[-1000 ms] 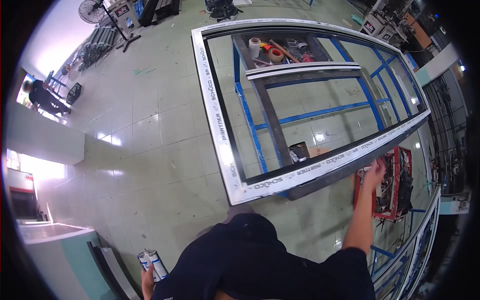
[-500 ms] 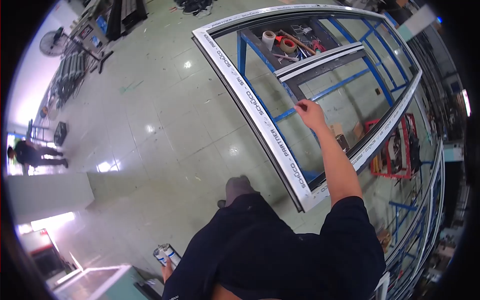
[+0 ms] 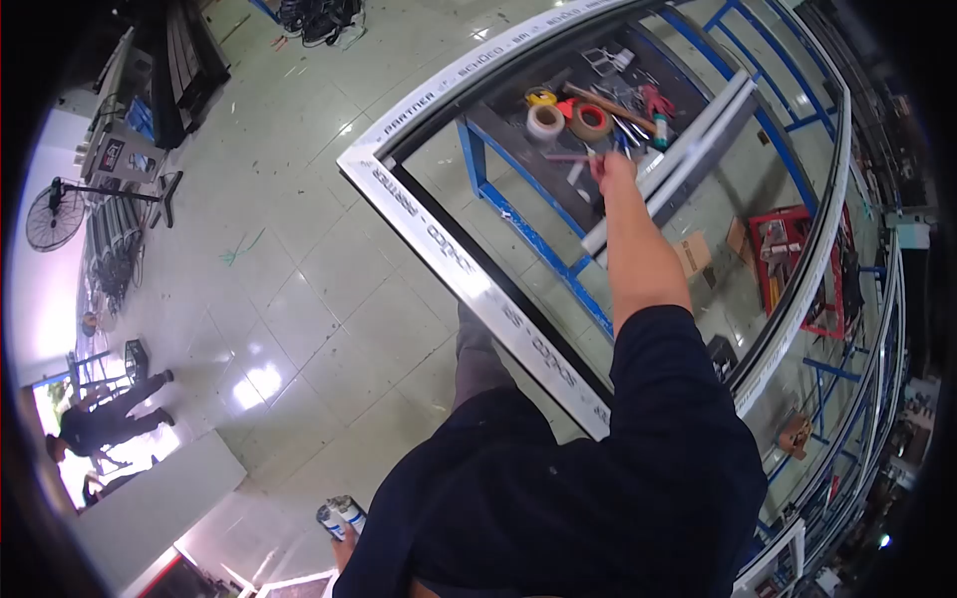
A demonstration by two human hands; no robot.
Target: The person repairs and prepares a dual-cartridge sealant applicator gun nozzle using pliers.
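Low at the left, our left hand (image 3: 346, 545) holds two sealant cartridges (image 3: 337, 516), fingers wrapped round them. The film-taped window frame (image 3: 449, 254) lies on its blue stand (image 3: 528, 224). Farther right, our right hand (image 3: 610, 167) is over the tool tray (image 3: 498, 125), just beside the tape rolls (image 3: 590, 122); we cannot tell whether its fingers pinch anything. The cartridges remain well apart from the frame.

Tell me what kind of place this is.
Probably a window-frame workshop: a big white frame lies on a blue stand, tape rolls and tools sit by the right hand, and the left hand holds tubes.
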